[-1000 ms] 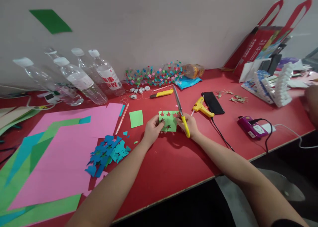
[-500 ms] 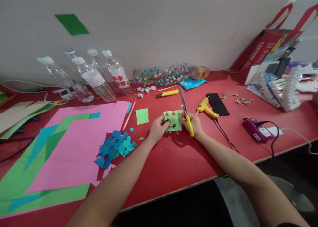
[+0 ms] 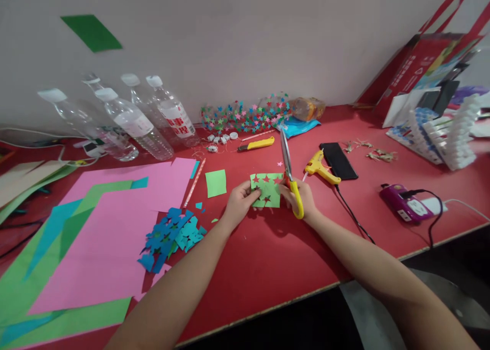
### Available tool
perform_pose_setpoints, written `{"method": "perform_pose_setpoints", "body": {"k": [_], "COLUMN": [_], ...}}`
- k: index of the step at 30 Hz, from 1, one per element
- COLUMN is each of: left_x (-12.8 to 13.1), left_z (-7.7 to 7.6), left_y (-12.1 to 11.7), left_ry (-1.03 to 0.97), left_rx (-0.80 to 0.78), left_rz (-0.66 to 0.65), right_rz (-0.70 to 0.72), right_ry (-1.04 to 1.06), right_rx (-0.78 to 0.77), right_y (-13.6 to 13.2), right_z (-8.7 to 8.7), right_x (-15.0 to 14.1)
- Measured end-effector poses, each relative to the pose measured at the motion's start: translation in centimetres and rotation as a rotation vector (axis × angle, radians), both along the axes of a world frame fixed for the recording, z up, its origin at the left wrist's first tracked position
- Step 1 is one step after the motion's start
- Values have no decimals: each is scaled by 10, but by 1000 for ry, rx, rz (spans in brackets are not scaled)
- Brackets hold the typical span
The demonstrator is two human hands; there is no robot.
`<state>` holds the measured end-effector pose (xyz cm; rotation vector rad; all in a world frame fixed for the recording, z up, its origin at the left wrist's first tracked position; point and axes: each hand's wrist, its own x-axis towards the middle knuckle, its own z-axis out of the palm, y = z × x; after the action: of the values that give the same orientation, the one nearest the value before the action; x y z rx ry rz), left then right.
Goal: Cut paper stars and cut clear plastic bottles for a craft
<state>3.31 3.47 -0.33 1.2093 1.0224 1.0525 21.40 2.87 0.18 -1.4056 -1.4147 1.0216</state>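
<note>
A small green paper (image 3: 269, 190) with star-shaped holes cut through it is pinched at its left edge by my left hand (image 3: 238, 203), just above the red table (image 3: 268, 258). My right hand (image 3: 301, 199) is closed round the yellow handles of a pair of scissors (image 3: 290, 177), whose blades point away from me along the paper's right edge. A tiny pink star lies on the table beside the blades.
Pink, green and blue sheets (image 3: 99, 227) and blue star-cut scraps (image 3: 168, 235) lie left. A green square (image 3: 215, 182), several bottles (image 3: 133, 123), a yellow knife (image 3: 255, 144), a glue gun (image 3: 320, 166), a phone (image 3: 338, 160), a purple power strip (image 3: 406, 207) and a star pile (image 3: 245, 116) surround the hands.
Both hands and the paper stay together; the scissors have tilted a little more upright against the paper's right edge. The camera view has shifted slightly.
</note>
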Motion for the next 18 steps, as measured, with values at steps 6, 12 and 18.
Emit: {"method": "perform_pose_setpoints", "body": {"k": [6, 12, 18], "left_x": [-6, -17, -26], "left_z": [15, 65, 89], "left_y": [6, 16, 18], "left_ry": [-86, -101, -85], "left_rx": [18, 209, 278], "left_rz": [218, 320, 343], "right_rz": [168, 354, 385], "right_ry": [30, -212, -274], "right_rx": [-23, -3, -19], "right_y": [-3, -13, -14], "right_z": [22, 40, 47], "right_x": [9, 10, 14]}}
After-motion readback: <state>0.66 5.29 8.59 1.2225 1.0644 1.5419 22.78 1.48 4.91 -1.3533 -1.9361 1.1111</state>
